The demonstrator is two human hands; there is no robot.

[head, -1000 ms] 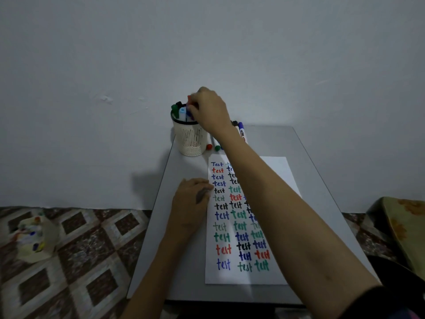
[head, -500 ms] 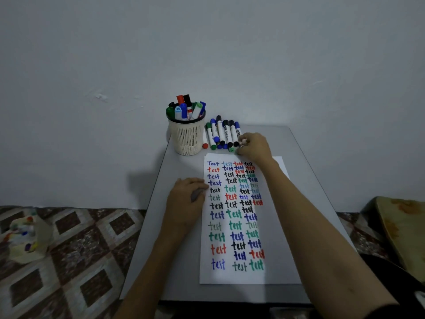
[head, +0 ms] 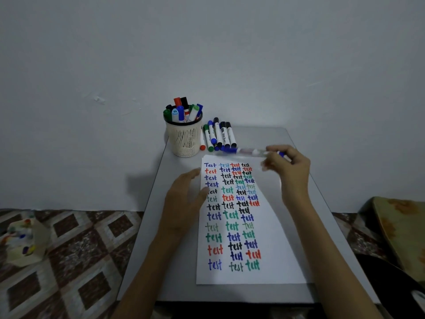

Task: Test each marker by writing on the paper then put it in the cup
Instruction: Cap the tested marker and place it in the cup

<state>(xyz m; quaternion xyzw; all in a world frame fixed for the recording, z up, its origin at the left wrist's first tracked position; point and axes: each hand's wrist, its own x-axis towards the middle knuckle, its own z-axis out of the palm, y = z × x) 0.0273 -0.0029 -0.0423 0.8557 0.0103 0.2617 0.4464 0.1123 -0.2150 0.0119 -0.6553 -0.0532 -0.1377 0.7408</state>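
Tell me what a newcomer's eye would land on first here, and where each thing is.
The white paper lies mid-table, filled with rows of "test" in blue, red, green and black. At the far left corner of the table stands a cream mesh cup packed with markers, with loose markers in a row beside it. The right hand holds a blurred blue marker over the paper's top edge.

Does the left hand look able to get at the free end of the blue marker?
Probably yes: the left hand is open and holds nothing, and the blue marker sticks out leftward from the right hand, with nothing between them.
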